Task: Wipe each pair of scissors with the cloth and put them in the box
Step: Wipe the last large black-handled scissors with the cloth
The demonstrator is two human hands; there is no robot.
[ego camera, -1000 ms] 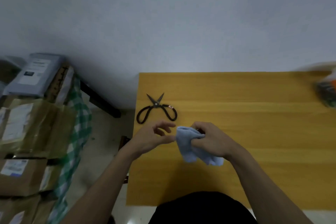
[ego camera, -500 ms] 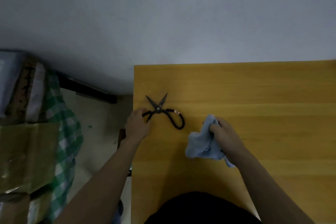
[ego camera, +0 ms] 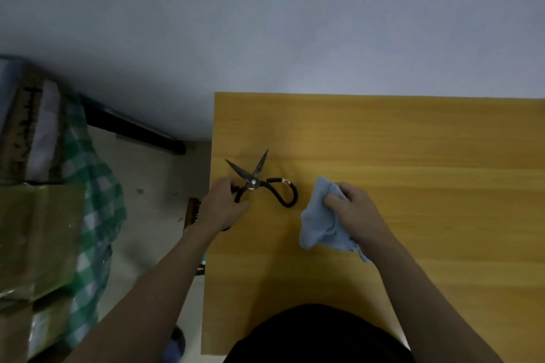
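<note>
Scissors [ego camera: 259,183] are lying flat on the table [ego camera: 413,141], close to its left edge, blades spread open and pointing toward the table's far edge, black loop handles toward the person. Left hand [ego camera: 221,209] is curling its fingers round the left handle loop, which is partly hidden under the hand; the right loop is lying free on the table. Whether the scissors are lifting off the table yet cannot be told.

Right hand [ego camera: 354,209] is gripping the cloth [ego camera: 321,224], a bunched light blue rag, on the table just to the right of the scissors' free loop, cloth and scissors near but apart. The two hands are working apart, scissors between them.

Step in hand, by judgement: picking up a pair for wiping. No wiping is happening yet.

Next move is likely calling for raising the scissors by the handle, bringing blades and cloth together, and drawing the cloth along the blades away from the edges. Open blades are asking for care: the points are exposed.

Box is not showing anywhere on the table in this view, so placing is waiting on locating it.
</note>
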